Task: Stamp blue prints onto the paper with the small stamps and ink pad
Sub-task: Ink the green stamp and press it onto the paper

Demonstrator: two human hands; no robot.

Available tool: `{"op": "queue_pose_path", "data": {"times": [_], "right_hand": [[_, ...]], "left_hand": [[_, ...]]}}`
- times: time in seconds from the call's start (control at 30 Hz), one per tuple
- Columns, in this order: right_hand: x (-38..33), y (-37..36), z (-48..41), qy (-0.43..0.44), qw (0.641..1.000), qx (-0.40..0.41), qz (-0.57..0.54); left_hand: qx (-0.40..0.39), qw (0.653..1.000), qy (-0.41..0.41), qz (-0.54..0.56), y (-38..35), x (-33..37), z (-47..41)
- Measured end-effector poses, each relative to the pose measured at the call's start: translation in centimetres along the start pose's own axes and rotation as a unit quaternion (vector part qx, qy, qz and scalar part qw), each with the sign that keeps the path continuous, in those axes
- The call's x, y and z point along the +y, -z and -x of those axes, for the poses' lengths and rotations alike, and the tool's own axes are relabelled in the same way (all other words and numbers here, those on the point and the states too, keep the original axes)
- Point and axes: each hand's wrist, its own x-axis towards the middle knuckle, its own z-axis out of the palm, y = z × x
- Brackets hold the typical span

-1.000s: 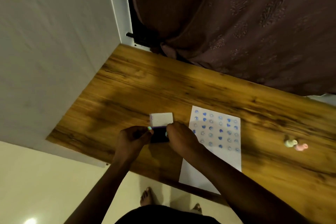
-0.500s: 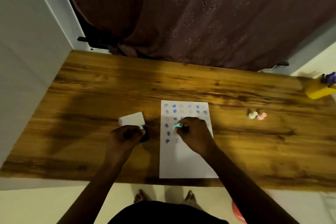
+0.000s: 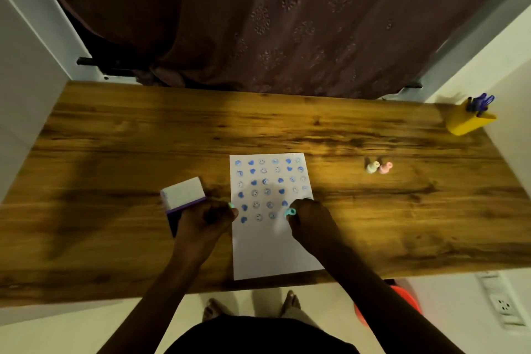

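A white sheet of paper (image 3: 273,250) lies on the wooden table (image 3: 115,152), its upper half filled with rows of blue hearts and smiley prints. My right hand (image 3: 311,220) pinches a small teal stamp (image 3: 290,213) down onto the sheet at the right end of the lowest row. My left hand (image 3: 205,218) rests on the dark ink pad (image 3: 173,223) just left of the paper; the pad's white lid (image 3: 182,191) stands open behind it. A teal bit (image 3: 231,205) shows at my left fingertips.
Two small stamps, a pale yellow one (image 3: 372,167) and a pink one (image 3: 385,167), stand right of the paper. A yellow pen holder (image 3: 467,121) with purple pens sits at the far right corner. A dark curtain (image 3: 273,23) hangs behind the table.
My right hand left the ink pad with the teal stamp and moved right onto the paper. My head turned right, bringing the pen holder into view. My left hand stayed on the pad.
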Motion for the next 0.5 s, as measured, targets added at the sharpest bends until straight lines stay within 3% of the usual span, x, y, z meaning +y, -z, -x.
{"op": "queue_pose_path", "data": {"times": [0.5], "right_hand": [[-0.2, -1.7, -0.3, 0.01, 1.0, 0.0, 0.019]], "left_hand": [[0.017, 1.0, 0.02, 0.016, -0.4, -0.6, -0.1]]}}
